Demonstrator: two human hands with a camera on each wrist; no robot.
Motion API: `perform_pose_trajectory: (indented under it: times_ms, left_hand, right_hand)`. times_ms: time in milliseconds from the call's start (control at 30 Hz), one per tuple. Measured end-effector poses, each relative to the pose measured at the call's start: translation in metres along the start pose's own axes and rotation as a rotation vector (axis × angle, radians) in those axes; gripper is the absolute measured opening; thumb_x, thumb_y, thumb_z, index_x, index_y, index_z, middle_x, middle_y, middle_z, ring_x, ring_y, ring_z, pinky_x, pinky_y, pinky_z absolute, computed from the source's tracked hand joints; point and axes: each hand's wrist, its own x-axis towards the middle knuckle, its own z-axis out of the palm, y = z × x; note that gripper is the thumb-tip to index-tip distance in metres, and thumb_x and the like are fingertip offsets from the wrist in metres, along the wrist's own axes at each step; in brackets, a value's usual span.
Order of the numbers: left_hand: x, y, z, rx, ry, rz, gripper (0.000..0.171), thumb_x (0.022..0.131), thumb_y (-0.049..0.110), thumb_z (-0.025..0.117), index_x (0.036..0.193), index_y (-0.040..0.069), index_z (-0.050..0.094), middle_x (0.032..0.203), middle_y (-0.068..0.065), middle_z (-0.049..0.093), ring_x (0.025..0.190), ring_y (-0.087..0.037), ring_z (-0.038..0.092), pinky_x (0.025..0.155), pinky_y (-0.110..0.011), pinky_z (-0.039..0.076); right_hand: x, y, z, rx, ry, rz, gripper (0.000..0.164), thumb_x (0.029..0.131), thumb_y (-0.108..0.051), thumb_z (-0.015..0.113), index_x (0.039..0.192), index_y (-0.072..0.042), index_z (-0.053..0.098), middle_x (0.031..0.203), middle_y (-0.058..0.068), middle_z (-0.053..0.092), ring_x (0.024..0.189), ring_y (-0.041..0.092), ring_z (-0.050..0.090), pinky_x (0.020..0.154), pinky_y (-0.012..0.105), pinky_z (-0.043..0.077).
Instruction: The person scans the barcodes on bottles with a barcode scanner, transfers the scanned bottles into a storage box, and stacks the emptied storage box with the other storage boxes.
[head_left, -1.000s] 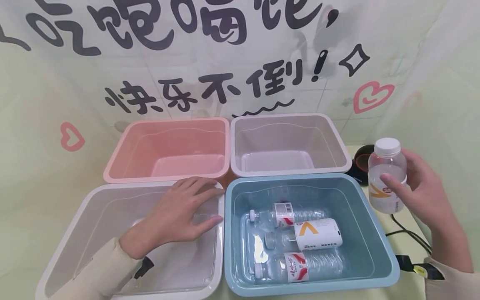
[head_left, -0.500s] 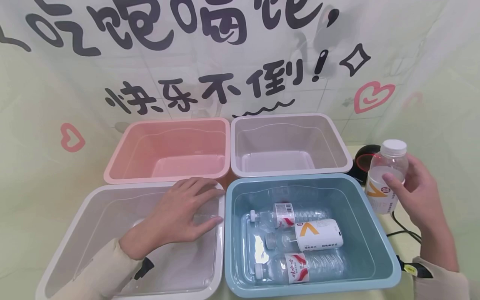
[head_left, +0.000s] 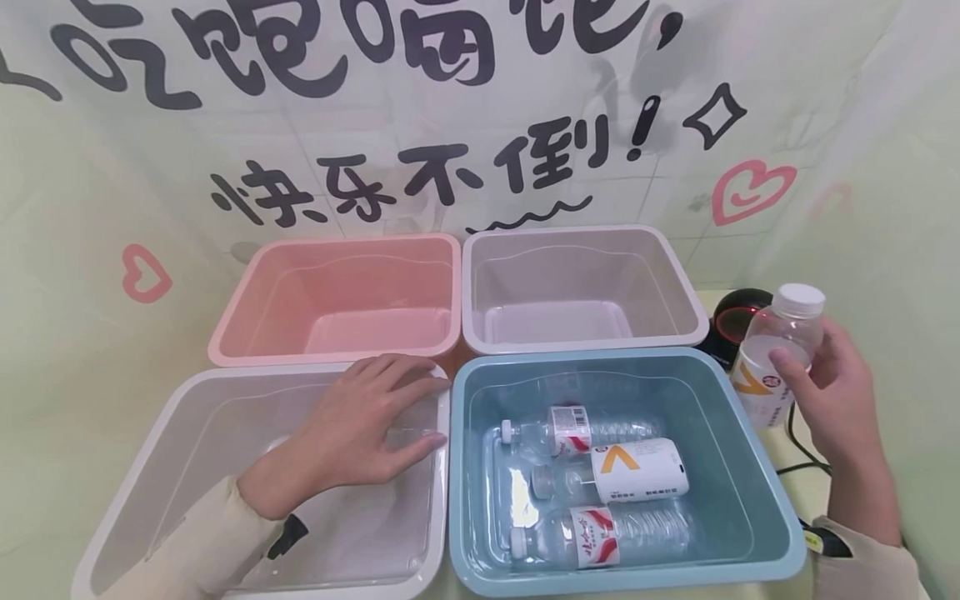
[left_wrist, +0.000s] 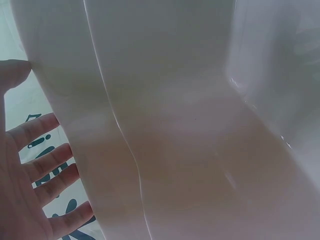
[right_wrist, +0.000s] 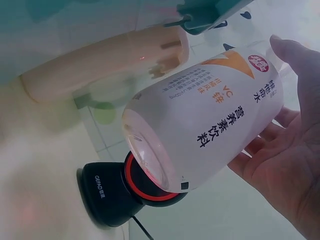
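My right hand (head_left: 832, 400) grips the bottle (head_left: 772, 354), fingers curled around it; its white cap points up and away from me, the long axis tilted, base over the black scanner (right_wrist: 120, 192). My left hand (head_left: 360, 429) lies flat with fingers apart on the white bin (head_left: 135, 483). Beyond hangs a printed cloth; my wrist hides the cable.

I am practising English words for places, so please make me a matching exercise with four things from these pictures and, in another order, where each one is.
Things:
1. left hand
2. bottle with white cap
3. pink bin
4. three bottles lying down

Places:
A. inside the blue bin
B. in the right hand, close to the black scanner
C. back row, left of the back white bin
D. over the near white bin

Pairs: 1-D, 2-B, 3-C, 4-A
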Motion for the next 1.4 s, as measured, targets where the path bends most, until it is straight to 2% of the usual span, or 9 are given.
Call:
perform_pose_trajectory:
  times_ms: [167,300,533,833,1133,1267,1400]
  left_hand:
    - [0.000,0.000,0.000,-0.003,0.004,0.007,0.056,0.092,0.062,0.068,0.135,0.027,0.070,0.143,0.002,0.064,0.138,-0.026,0.056,0.118,-0.055,0.047]
    - [0.000,0.000,0.000,0.002,0.005,0.010,0.056,0.092,0.063,0.067,0.135,0.027,0.070,0.143,0.002,0.064,0.138,-0.026,0.056,0.118,-0.054,0.047]
    - [0.000,0.001,0.000,0.005,0.004,0.003,0.057,0.092,0.063,0.067,0.135,0.027,0.070,0.143,0.002,0.064,0.138,-0.025,0.056,0.119,-0.053,0.046]
    - [0.000,0.001,0.001,0.000,-0.001,0.000,0.056,0.092,0.063,0.067,0.135,0.027,0.070,0.144,0.002,0.064,0.140,-0.026,0.056,0.119,-0.054,0.046]
    - [-0.001,0.000,0.000,0.007,0.000,-0.002,0.056,0.092,0.063,0.067,0.134,0.027,0.071,0.144,0.002,0.064,0.140,-0.026,0.055,0.120,-0.056,0.045]
    - [-0.002,0.000,-0.001,0.008,0.000,0.000,0.057,0.092,0.064,0.066,0.135,0.027,0.070,0.144,0.002,0.064,0.139,-0.025,0.056,0.120,-0.055,0.046]
    - [-0.002,0.000,0.000,0.005,0.001,0.008,0.056,0.093,0.064,0.065,0.135,0.027,0.070,0.143,0.003,0.064,0.138,-0.025,0.056,0.119,-0.054,0.046]
  right_hand:
    - [-0.004,0.001,0.001,-0.117,0.063,0.090,0.050,0.098,0.004,0.062,0.147,-0.005,0.058,0.136,-0.004,0.070,0.117,0.009,0.063,0.091,0.008,0.052]
    - [-0.005,0.000,0.003,-0.184,0.101,0.131,0.049,0.100,-0.001,0.063,0.148,-0.008,0.058,0.139,-0.006,0.069,0.121,0.008,0.062,0.092,0.007,0.050]
    - [-0.008,0.005,0.006,-0.135,0.174,0.152,0.046,0.099,-0.004,0.066,0.144,-0.009,0.060,0.139,-0.004,0.070,0.122,0.010,0.063,0.092,0.010,0.051]
    - [-0.010,0.014,0.008,-0.100,0.183,0.126,0.052,0.098,-0.004,0.066,0.149,-0.007,0.054,0.142,0.003,0.067,0.126,0.016,0.061,0.097,0.013,0.052]
    - [-0.006,0.018,0.006,0.061,0.207,0.063,0.042,0.096,-0.003,0.069,0.137,-0.002,0.060,0.131,0.004,0.073,0.115,0.014,0.066,0.088,0.014,0.055]
    - [-0.003,0.017,0.009,0.018,0.253,0.093,0.038,0.095,-0.007,0.072,0.132,-0.003,0.066,0.128,0.003,0.075,0.111,0.014,0.067,0.084,0.013,0.055]
    - [-0.001,0.015,0.012,-0.053,0.243,0.126,0.038,0.096,-0.007,0.072,0.133,0.001,0.067,0.132,0.003,0.073,0.113,0.014,0.067,0.084,0.013,0.055]
